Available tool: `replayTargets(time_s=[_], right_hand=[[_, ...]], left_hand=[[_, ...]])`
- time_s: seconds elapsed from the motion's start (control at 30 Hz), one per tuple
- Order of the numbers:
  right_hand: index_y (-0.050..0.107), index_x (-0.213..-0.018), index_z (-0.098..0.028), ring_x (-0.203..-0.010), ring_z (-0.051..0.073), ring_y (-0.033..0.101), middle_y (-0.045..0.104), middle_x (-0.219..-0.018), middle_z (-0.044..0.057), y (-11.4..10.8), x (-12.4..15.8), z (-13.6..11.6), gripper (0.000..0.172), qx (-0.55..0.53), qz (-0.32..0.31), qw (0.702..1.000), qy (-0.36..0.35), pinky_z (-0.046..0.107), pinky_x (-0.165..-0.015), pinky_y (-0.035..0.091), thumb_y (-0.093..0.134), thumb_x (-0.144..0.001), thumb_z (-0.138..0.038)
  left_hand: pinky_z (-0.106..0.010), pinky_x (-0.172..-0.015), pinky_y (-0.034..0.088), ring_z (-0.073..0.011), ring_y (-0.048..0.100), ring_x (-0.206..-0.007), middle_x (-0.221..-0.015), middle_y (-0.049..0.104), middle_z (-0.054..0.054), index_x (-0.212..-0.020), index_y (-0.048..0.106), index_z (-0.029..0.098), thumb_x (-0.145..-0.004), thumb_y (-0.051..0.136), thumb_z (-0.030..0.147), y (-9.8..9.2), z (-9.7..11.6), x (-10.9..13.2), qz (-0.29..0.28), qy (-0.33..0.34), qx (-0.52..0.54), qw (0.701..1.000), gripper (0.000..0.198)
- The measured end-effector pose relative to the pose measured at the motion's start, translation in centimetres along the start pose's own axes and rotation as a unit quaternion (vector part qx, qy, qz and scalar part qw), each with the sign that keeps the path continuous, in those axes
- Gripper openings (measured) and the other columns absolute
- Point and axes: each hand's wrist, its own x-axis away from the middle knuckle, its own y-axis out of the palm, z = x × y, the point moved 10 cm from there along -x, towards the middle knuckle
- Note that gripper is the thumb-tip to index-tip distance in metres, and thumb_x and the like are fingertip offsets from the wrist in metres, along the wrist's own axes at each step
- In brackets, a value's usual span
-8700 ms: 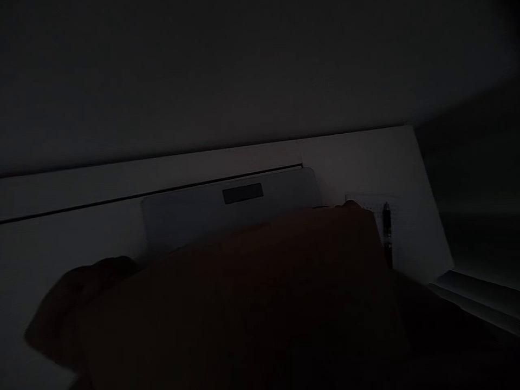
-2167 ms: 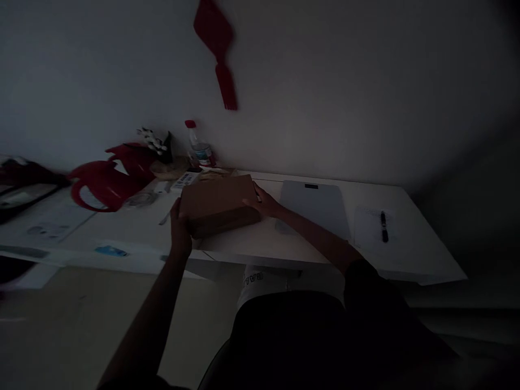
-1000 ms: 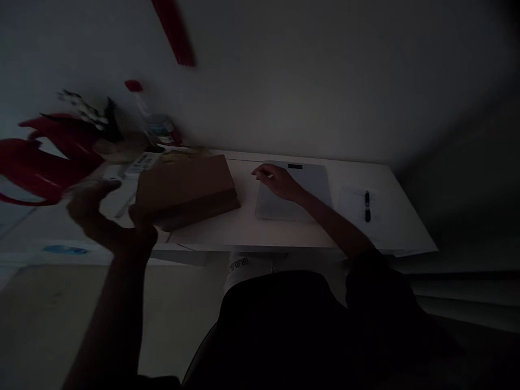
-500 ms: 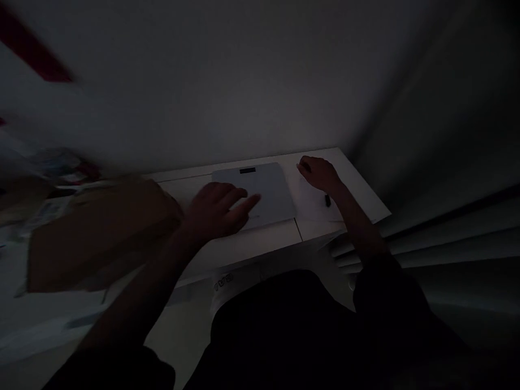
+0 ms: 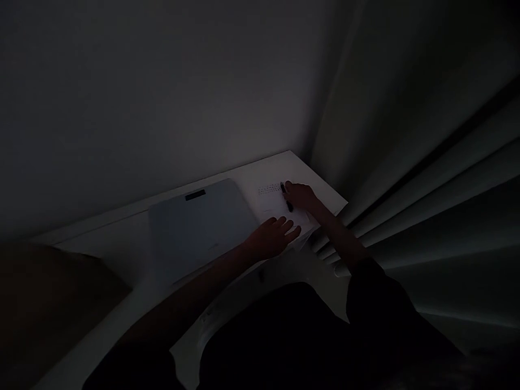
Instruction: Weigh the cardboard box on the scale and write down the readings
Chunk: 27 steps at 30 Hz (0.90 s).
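Observation:
The scene is very dim. A sheet of white paper [image 5: 270,201] with rows of handwriting lies at the right end of a white tabletop. On it, my right hand [image 5: 300,196] has its fingers closed around a dark pen [image 5: 290,206], which slants across the sheet. My left hand [image 5: 270,238] lies palm down at the paper's near edge, fingers spread and holding nothing. To its left sits a flat light-grey slab [image 5: 195,227] with a small dark rectangle near its far edge.
The white table [image 5: 312,181] runs along a plain wall [image 5: 162,97]. A brown cardboard box [image 5: 52,303] stands at the left, blurred and dark. Long pale curtain folds [image 5: 406,216] hang close to the table's right end.
My view has swung to the right. My left hand has moved from over the grey slab to the paper's near edge. My right hand has come down and taken hold of the pen.

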Motion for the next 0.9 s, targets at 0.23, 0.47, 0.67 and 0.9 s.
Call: replayTargets(time_s=[0.23, 0.47, 0.67, 0.9], right_hand=[[0.047, -0.121, -0.018, -0.071, 0.018, 0.057, 0.068, -0.093, 0.007, 0.0, -0.5, -0.9, 0.034, -0.021, 0.014, 0.999, -0.032, 0.027, -0.055, 0.031, 0.048, -0.092, -0.035], [0.059, -0.111, -0.017, -0.071, 0.014, 0.055, 0.064, -0.085, 0.005, -0.5, -2.7, 1.5, 0.030, -0.283, 0.043, 0.955, -0.075, 0.023, -0.061, 0.037, 0.048, -0.086, -0.029], [0.051, -0.103, -0.018, -0.084, 0.016, 0.063, 0.064, -0.090, 0.008, -1.3, -4.5, 5.8, 0.029, -0.645, 0.057, 0.762, -0.008, 0.025, -0.074, 0.050, 0.046, -0.089, -0.042], [0.056, -0.079, -0.016, -0.049, 0.008, 0.041, 0.041, -0.053, -0.003, -2.5, -6.0, 0.2, 0.045, -0.578, 0.059, 0.809, -0.087, 0.019, -0.049, 0.035, 0.045, -0.095, -0.056]], left_hand=[[-0.042, -0.092, 0.046, -0.0311, 0.047, -0.125, -0.140, 0.046, -0.015, -0.139, 0.043, 0.017, -0.095, 0.042, 0.019, 3.3, 0.5, -1.7, 0.003, -0.043, 0.053, 0.998, 0.044], [-0.038, -0.086, 0.047, -0.0275, 0.050, -0.117, -0.128, 0.053, -0.013, -0.127, 0.049, 0.017, -0.091, 0.046, 0.016, 4.2, 0.2, -1.7, 0.022, -0.054, 0.094, 0.994, 0.037], [-0.037, -0.079, 0.047, -0.0271, 0.051, -0.107, -0.120, 0.055, -0.012, -0.122, 0.050, 0.017, -0.090, 0.049, 0.018, 4.0, 0.2, -1.9, 0.018, -0.058, 0.103, 0.993, 0.033], [-0.039, -0.080, 0.046, -0.0282, 0.050, -0.107, -0.119, 0.054, -0.014, -0.122, 0.051, 0.015, -0.093, 0.045, 0.023, 4.7, 0.5, -2.1, 0.003, -0.051, 0.089, 0.995, 0.030]])
